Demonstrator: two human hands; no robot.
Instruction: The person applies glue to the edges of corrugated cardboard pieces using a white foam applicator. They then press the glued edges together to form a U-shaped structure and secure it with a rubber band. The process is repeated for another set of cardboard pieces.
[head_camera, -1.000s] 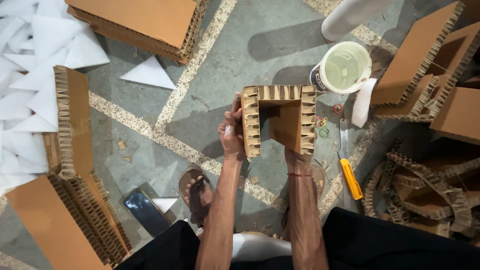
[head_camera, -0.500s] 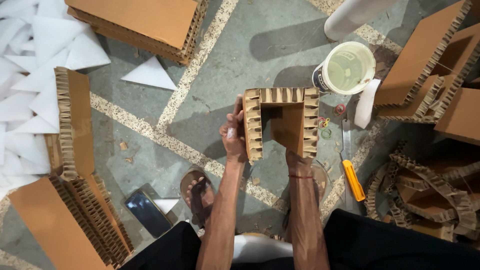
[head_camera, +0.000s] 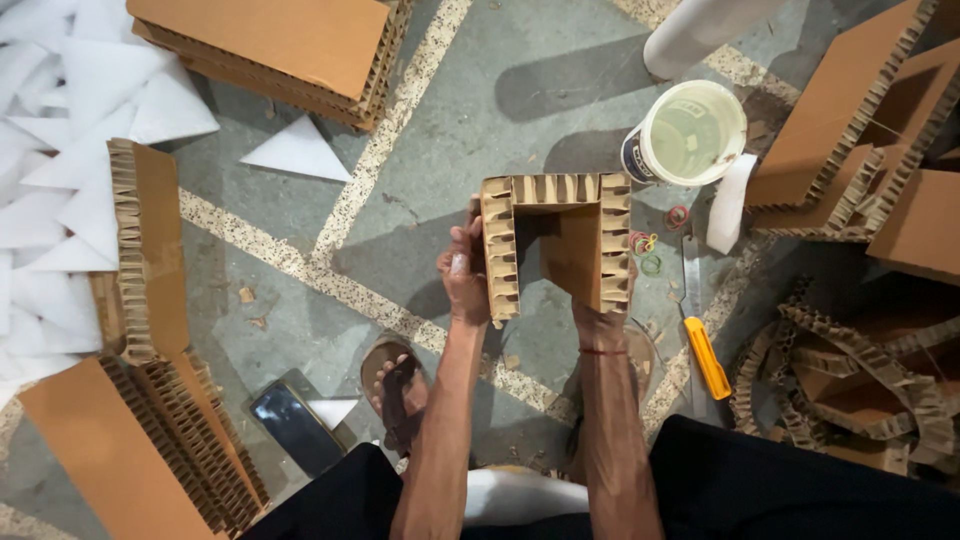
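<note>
At the far left we saw a heap of white paper triangles (head_camera: 55, 150), too many and too overlapped to count, with one loose triangle (head_camera: 295, 152) lying apart on the floor. Beside the heap stood one upright honeycomb cardboard panel (head_camera: 150, 250), and below it one large slab (head_camera: 130, 450) lay flat. One stack of boards (head_camera: 280, 45) lay at the top. One dark phone (head_camera: 290, 425) rested on the floor near our one sandalled foot (head_camera: 398, 390).

In the middle, our left hand (head_camera: 465, 275) was wrapped around the left wall of the single U-shaped honeycomb cardboard piece (head_camera: 555, 245), fingers closed on it. Our right hand (head_camera: 600, 310) clasped the bottom of its right wall, also closed on it. The piece was held up above the grey floor (head_camera: 480, 120), its opening facing us.

Further right we counted one white bucket (head_camera: 690, 132), one white roll (head_camera: 700, 30) just above it, a few coloured rubber bands (head_camera: 645, 245) just beside the piece, and one knife with a yellow handle (head_camera: 705, 350). At the far right lay several more cardboard pieces (head_camera: 860, 130) and tangled honeycomb strips (head_camera: 850, 380).
</note>
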